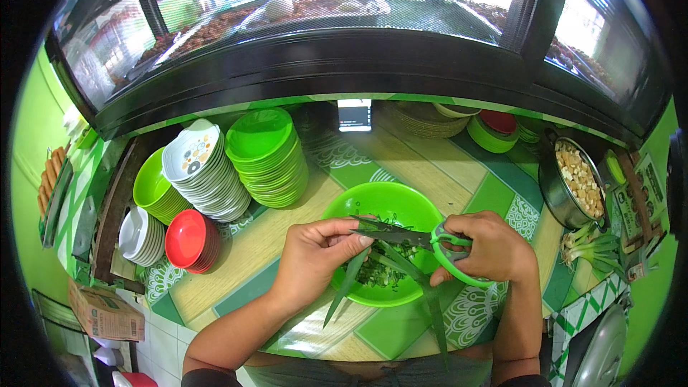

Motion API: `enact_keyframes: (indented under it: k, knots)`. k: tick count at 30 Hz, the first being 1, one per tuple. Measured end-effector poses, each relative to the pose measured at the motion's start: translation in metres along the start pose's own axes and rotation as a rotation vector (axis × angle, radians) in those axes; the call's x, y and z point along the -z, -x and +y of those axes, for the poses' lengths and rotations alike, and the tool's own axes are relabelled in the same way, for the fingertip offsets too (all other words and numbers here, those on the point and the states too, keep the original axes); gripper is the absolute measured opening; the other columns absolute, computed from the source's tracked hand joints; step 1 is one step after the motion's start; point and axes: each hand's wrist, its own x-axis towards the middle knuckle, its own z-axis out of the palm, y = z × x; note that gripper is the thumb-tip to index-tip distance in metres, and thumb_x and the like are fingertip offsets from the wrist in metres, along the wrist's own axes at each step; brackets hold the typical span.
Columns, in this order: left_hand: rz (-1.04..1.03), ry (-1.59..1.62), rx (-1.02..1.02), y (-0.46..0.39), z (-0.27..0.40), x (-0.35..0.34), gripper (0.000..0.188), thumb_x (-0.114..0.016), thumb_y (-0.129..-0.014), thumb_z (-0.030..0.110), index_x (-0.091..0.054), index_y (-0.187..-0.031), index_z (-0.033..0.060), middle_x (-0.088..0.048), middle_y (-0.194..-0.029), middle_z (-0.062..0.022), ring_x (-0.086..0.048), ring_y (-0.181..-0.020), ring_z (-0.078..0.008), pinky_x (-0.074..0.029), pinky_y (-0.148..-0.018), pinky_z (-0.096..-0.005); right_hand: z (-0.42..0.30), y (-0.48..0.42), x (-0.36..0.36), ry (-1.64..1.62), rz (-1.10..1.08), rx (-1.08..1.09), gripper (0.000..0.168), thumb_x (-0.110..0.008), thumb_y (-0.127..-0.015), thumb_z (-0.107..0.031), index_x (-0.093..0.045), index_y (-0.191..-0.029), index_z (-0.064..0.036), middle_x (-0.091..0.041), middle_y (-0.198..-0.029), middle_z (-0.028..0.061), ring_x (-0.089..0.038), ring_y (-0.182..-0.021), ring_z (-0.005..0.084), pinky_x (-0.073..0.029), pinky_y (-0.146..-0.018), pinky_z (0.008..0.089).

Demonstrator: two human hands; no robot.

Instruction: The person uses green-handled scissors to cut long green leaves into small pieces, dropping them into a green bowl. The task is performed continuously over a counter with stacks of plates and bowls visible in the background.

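Observation:
My right hand [478,244] grips the green-and-grey handles of kitchen scissors [398,233], whose dark blades point left across a bright green bowl [384,193]. Pinched between the thumb and fingers of my left hand [322,250] is a bunch of long green leaves [414,274], which look like leek or spring onion. The blade tips lie close to my left fingertips; their exact contact is hard to tell. Long leaf ends droop over the bowl's near rim. Chopped green pieces [376,274] lie inside the bowl, partly hidden by my hands and the leaves.
Stacked green bowls [271,166], white bowls [204,172] and red bowls [188,242] stand at left. A lit phone [355,115] is at the back. Rightward are a pot of pale cubes [578,180] and a bunch of leafy stalks [591,252]. A dark-framed mesh cabinet [322,59] overhangs the table.

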Motion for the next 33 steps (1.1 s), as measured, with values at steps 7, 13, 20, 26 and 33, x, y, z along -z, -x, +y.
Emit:
enact_keyframes:
  k: [7, 13, 20, 26, 33]
  knots:
    - [-0.044, -0.011, -0.018, 0.000, 0.008, -0.002, 0.014, -0.073, -0.092, 0.004, -0.073, -0.102, -0.0056, -0.072, -0.115, -0.0091, -0.064, -0.087, -0.0072, -0.054, -0.081, -0.0218, -0.004, -0.001, 0.005, 0.035, -0.036, -0.061, 0.040, -0.090, -0.064, -0.033, -0.067, -0.081, -0.005, -0.061, -0.066, 0.0150, -0.060, -0.060, 0.0344, -0.045, -0.056, 0.0412]
    - [-0.001, -0.023, 0.031, 0.001, 0.005, -0.001, 0.014, -0.074, -0.091, 0.005, -0.074, -0.102, -0.0047, -0.072, -0.115, -0.0124, -0.065, -0.085, -0.0088, -0.055, -0.080, -0.0243, -0.007, -0.001, 0.010, 0.095, -0.108, -0.132, 0.049, -0.092, -0.064, -0.044, -0.070, -0.083, -0.005, -0.063, -0.068, 0.0165, -0.062, -0.062, 0.0371, -0.047, -0.056, 0.0418]
    - [-0.008, 0.037, -0.023, 0.000, 0.008, -0.002, 0.021, -0.076, -0.090, 0.005, -0.073, -0.108, -0.0063, -0.070, -0.119, -0.0144, -0.065, -0.099, -0.0119, -0.055, -0.090, -0.0259, -0.003, 0.002, 0.011, 0.066, -0.016, -0.008, 0.056, -0.092, -0.063, -0.048, -0.064, -0.083, -0.003, -0.063, -0.072, 0.0157, -0.063, -0.066, 0.0369, -0.048, -0.059, 0.0426]
    - [0.008, -0.011, -0.073, -0.001, 0.007, -0.002, 0.021, -0.075, -0.089, 0.002, -0.072, -0.107, -0.0073, -0.066, -0.127, -0.0189, -0.065, -0.104, -0.0144, -0.055, -0.092, -0.0277, -0.007, 0.003, 0.012, 0.066, -0.130, -0.102, 0.057, -0.091, -0.064, -0.049, -0.065, -0.084, -0.004, -0.064, -0.072, 0.0152, -0.064, -0.067, 0.0366, -0.049, -0.061, 0.0433]
    - [0.009, 0.025, -0.113, -0.001, 0.002, -0.001, 0.019, -0.076, -0.087, 0.000, -0.072, -0.104, -0.0078, -0.065, -0.130, -0.0211, -0.066, -0.105, -0.0147, -0.056, -0.090, -0.0291, -0.005, 0.001, 0.010, 0.041, -0.110, -0.084, 0.051, -0.090, -0.065, -0.046, -0.067, -0.082, -0.004, -0.063, -0.067, 0.0157, -0.064, -0.063, 0.0371, -0.048, -0.058, 0.0433]
